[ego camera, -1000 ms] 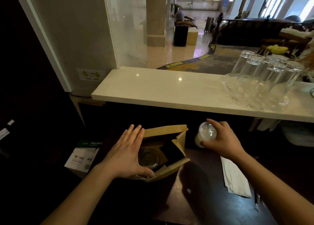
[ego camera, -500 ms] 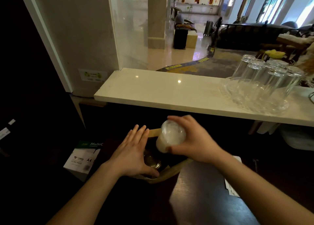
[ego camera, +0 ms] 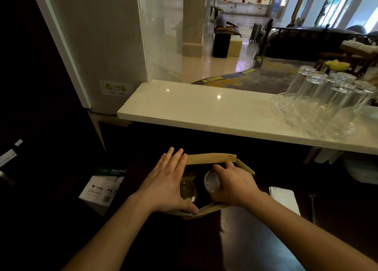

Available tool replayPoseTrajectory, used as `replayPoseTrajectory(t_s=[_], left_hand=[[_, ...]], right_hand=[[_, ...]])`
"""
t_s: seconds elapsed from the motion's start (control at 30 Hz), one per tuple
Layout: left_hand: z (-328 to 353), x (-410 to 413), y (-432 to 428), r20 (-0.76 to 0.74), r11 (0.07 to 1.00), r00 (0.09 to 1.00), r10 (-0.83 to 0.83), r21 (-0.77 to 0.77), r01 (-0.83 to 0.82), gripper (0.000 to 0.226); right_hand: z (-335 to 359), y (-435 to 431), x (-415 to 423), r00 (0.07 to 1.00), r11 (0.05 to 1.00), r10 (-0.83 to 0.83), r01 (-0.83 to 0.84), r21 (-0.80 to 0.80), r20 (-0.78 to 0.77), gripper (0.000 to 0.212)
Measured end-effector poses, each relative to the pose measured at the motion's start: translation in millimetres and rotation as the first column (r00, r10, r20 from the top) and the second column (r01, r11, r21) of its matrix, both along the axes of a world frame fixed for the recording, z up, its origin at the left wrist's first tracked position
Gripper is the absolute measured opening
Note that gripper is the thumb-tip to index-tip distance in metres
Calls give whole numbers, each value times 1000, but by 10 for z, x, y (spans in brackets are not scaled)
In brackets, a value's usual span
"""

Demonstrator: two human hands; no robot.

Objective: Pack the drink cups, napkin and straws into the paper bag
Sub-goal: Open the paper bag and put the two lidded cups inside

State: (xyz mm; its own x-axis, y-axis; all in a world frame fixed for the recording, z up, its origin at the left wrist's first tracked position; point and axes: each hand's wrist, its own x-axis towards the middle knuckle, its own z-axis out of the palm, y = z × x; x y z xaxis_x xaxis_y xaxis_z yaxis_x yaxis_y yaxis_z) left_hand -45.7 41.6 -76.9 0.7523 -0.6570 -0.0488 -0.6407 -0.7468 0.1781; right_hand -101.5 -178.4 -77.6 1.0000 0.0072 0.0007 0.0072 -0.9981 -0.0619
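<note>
Single head-worn wide-angle view, forward and down, close over dark table (ego camera: 255, 240).

Your left hand (ego camera: 167, 185) covers the left wall of the paper bag (ego camera: 210, 158), and your right hand (ego camera: 235, 185) hides most of the milky cup (ego camera: 212, 182) (only its lid shows). The straws (ego camera: 312, 207) at the right are too dark to count. The glasses (ego camera: 331, 98) run off the right edge.

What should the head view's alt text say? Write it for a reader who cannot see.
A person's right hand lowers a lidded cup into an open paper bag beside another cup, while the left hand holds the bag's edge. A white napkin lies on the dark table to the right.
</note>
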Motion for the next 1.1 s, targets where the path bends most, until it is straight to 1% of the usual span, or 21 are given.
replayPoseTrajectory(t_s=[0.07, 0.27, 0.43, 0.6, 0.7, 0.73, 0.83, 1.1], left_hand=[[14, -11, -31, 9, 1000, 1000, -12, 16, 12, 142], [33, -26, -52, 11, 997, 1000, -28, 73, 27, 143], [37, -36, -79, 14, 997, 999, -36, 76, 35, 143], [25, -55, -99, 19, 998, 999, -34, 61, 33, 143], [31, -45, -85, 12, 998, 1000, -26, 57, 25, 143], [34, -45, -78, 9, 998, 1000, -26, 59, 25, 142], [39, -45, -65, 11, 997, 1000, -28, 72, 27, 142], [40, -40, -69, 13, 997, 1000, -22, 77, 21, 141]], right_hand=[[-35, -10, 22, 999, 1000, -21, 21, -8, -36, 73], [-179, 68, 217, 985, 997, -49, 58, 46, -166, 73], [-381, 68, 385, 964, 999, -29, 24, -23, -266, 81], [-548, 90, 488, 933, 995, -45, 12, -94, -357, 78], [-614, 107, 522, 925, 993, -48, 5, -114, -377, 75], [-626, 107, 528, 923, 993, -53, 7, -120, -381, 76], [-664, 99, 528, 912, 993, -44, -6, -121, -408, 88], [-676, 90, 512, 884, 996, -50, 7, -93, -465, 93]])
